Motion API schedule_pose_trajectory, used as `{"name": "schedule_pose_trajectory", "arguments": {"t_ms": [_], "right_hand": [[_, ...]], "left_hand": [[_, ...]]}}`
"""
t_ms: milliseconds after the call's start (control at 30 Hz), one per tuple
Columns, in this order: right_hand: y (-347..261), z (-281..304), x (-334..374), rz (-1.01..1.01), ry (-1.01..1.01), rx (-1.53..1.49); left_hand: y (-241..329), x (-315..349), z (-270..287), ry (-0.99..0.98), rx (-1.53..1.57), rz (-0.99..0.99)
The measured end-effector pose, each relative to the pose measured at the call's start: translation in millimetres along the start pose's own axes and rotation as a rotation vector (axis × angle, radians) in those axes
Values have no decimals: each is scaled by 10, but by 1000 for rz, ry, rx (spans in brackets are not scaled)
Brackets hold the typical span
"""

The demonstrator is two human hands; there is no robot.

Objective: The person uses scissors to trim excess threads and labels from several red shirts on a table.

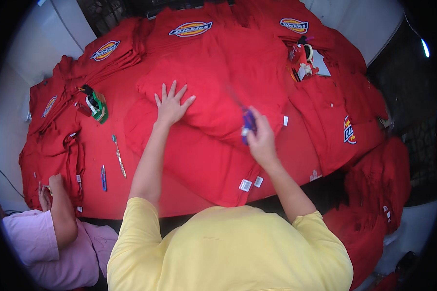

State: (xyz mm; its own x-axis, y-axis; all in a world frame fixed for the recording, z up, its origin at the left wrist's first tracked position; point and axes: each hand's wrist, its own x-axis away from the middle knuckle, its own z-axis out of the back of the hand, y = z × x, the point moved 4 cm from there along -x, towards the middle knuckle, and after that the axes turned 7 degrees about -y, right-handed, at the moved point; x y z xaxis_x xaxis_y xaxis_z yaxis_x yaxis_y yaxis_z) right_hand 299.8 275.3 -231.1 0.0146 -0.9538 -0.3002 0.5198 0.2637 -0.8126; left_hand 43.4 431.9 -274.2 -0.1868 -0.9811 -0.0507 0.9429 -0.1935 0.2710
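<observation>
My left hand (172, 105) lies flat on a red garment (204, 87), with its fingers spread. In my right hand (263, 138) is a pair of scissors (248, 122) with a purple-blue handle. Their dark blades point up and to the left over the cloth and are smeared by motion. The garment rests on other red garments, and a white tag (285, 121) shows near its right edge. White labels (245, 185) are on the lower layer, close to the table's front edge.
Folded red garments with oval patches (191, 29) line the red table (179, 201). Left of my arm lie a toothbrush (118, 155) and a blue pen-like tool (104, 178). A green container (98, 107) stands beyond. A co-worker in pink (48, 242) handles garments at left.
</observation>
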Motion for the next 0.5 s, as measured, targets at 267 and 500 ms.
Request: {"name": "schedule_pose_trajectory", "arguments": {"t_ms": [267, 500], "right_hand": [[959, -62, -671, 106, 42, 393], [961, -73, -682, 95, 56, 378]], "left_hand": [[-83, -653, -158, -139, 29, 370], [-9, -809, -252, 37, -47, 535]]}}
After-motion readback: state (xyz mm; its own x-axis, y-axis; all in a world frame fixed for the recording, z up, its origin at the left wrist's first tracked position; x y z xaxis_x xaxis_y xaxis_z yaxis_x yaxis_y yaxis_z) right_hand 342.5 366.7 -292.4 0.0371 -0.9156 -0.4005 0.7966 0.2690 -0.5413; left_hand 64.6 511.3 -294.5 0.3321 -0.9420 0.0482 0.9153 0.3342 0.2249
